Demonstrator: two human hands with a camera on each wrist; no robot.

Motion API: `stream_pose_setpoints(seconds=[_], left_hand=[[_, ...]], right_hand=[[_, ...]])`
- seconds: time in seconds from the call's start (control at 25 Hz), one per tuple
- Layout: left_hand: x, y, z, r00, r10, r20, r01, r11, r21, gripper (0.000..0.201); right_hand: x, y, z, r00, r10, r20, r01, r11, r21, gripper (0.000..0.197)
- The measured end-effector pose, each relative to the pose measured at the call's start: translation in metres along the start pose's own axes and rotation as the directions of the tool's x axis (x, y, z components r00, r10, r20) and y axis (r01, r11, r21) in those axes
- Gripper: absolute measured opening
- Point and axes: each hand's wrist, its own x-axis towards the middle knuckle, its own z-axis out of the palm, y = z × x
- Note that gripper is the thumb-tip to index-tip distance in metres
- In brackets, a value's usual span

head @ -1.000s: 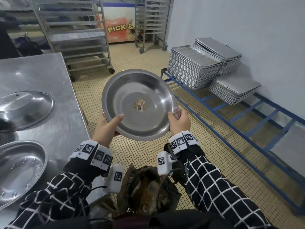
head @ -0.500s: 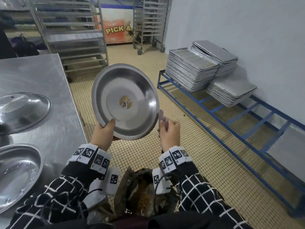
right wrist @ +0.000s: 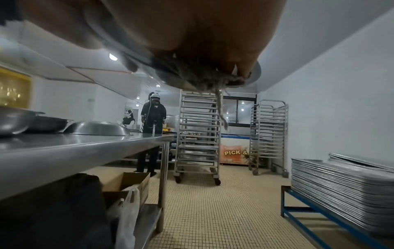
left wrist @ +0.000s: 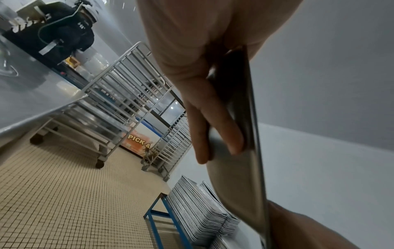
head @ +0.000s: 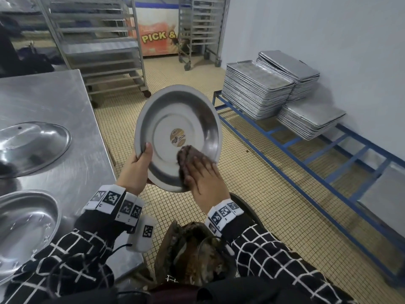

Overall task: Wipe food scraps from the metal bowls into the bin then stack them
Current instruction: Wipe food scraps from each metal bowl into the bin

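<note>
Two hands work one metal bowl (head: pixel 177 137), tilted above the bin (head: pixel 195 257). Only the right wrist view shows boxes under the steel table (head: pixel 54 110); open tiled floor lies right of the bin. Left hand (head: pixel 137 170) grips the bowl's rim. Right hand (head: pixel 205 179), off the rim half a second ago, now presses a rag (head: pixel 186 155) flat inside.

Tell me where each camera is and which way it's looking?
Head: worn high, looking down at the metal bowl; left hand, right hand, cloth and both sleeves show.
Left wrist: looks along fingers gripping the bowl's rim.
Right wrist: looks along the table; palm and cloth above.
All three share the trolley rack.
</note>
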Motion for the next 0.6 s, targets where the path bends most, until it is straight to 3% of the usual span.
stream_pose_setpoints(seconds=[0.08,0.24,0.32,0.44,0.52,0.6], left_hand=[[0.002,0.0,0.0,1.0,0.022,0.01,-0.022,0.999,0.023,0.021],[0.008,-0.002,0.0,0.993,0.114,-0.017,-0.113,0.993,0.036,0.038],[0.007,0.001,0.001,0.993,0.118,-0.023,-0.118,0.993,0.028,0.036],[0.002,0.007,0.002,0.995,0.1,-0.006,-0.1,0.995,0.017,0.022],[0.0,0.007,0.001,0.998,0.065,0.018,-0.065,0.998,0.009,0.022],[0.0,0.003,0.0,1.0,0.009,0.026,-0.009,1.0,0.005,0.027]], right_hand=[[0.003,0.002,-0.001,1.0,0.028,-0.012,-0.028,0.999,0.029,0.053],[-0.007,-0.045,-0.003,0.98,-0.142,-0.141,0.178,0.939,0.295,0.045],[-0.012,-0.057,-0.002,0.97,-0.113,-0.215,0.182,0.924,0.338,0.044],[-0.008,-0.035,0.005,0.961,0.01,-0.277,0.052,0.975,0.217,0.043],[-0.001,-0.01,0.007,0.965,0.107,-0.241,-0.082,0.991,0.11,0.05],[0.007,0.01,0.001,0.949,0.239,-0.205,-0.211,0.966,0.151,0.058]])
